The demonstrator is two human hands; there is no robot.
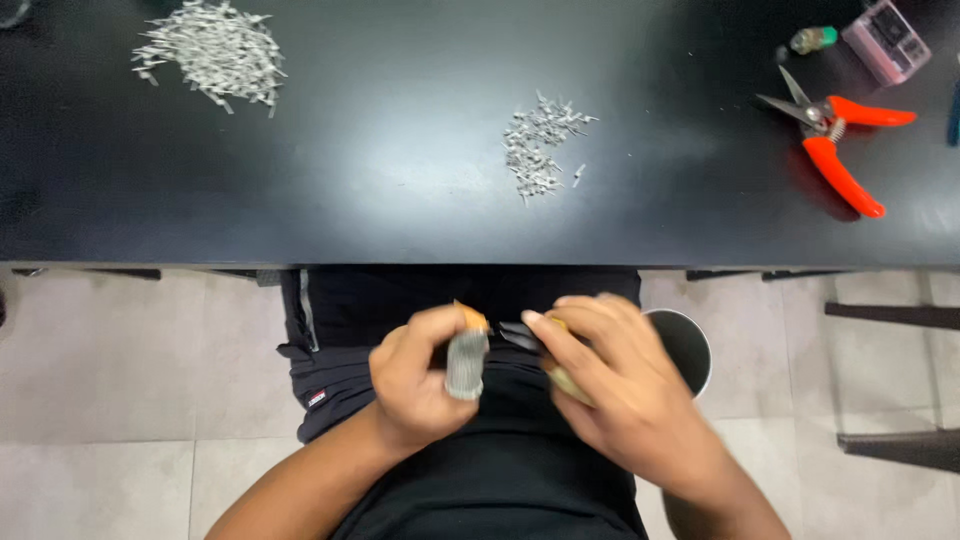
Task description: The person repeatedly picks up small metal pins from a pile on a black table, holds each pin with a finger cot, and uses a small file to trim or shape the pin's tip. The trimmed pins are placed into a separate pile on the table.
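Wide matte black tabletop (400, 200) up top, pale tiled floor (120, 400) below. Far left, big heap of small silvery metal pieces (212, 48); mid-table, smaller scatter of the same silvery bits (540, 145). Right side, orange-handled snips (835, 135) lying open, beside a pink plastic box (886, 38). Round dark bin (685, 345) by the knee. Down over the lap: left hand (420, 385) clenched around a grey mesh-textured sleeve with an orange tip (466, 358), right hand (610, 385) pinching something brownish, blurred, just beside it. Best kept steady, close together, firm grip.
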